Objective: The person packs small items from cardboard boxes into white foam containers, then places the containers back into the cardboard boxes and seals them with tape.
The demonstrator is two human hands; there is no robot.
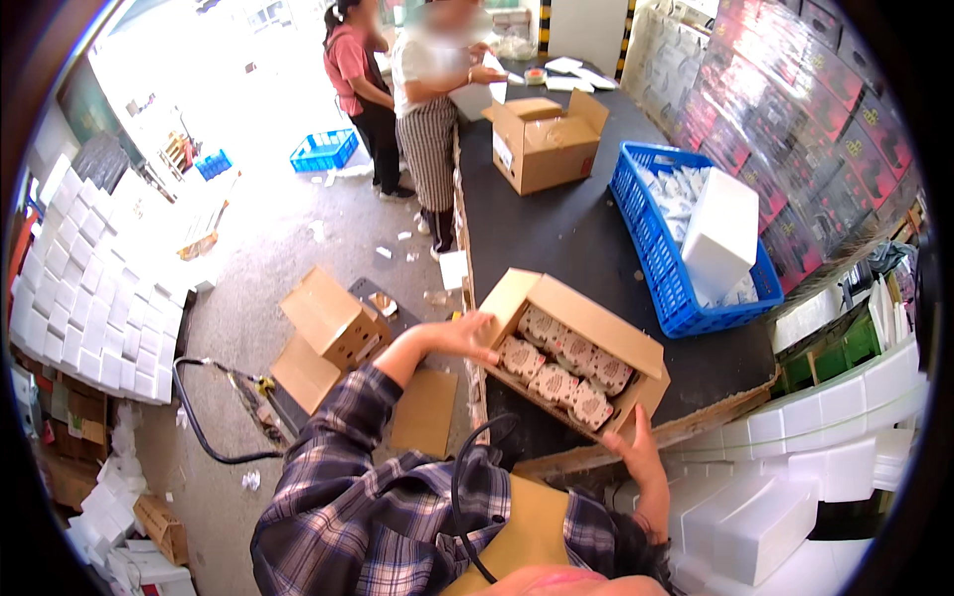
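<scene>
An open cardboard box [651, 363] lies tilted at the near edge of the dark table, its long flaps raised. Inside sit two rows of small cream packages [561, 385] with a brown-red print. My left hand [459, 338] grips the box's left end, thumb and fingers around the edge. At the near right corner, my right hand [639, 457] holds the same box, fingers against its wall. Parts of the fingers on both hands are hidden by the cardboard.
A blue crate [651, 248] with white packets and a white foam block [720, 233] stands right on the table [556, 243]. Another open carton [547, 149] is farther back. Two people stand at the far left side. Foam boxes [760, 526] are stacked close on my right.
</scene>
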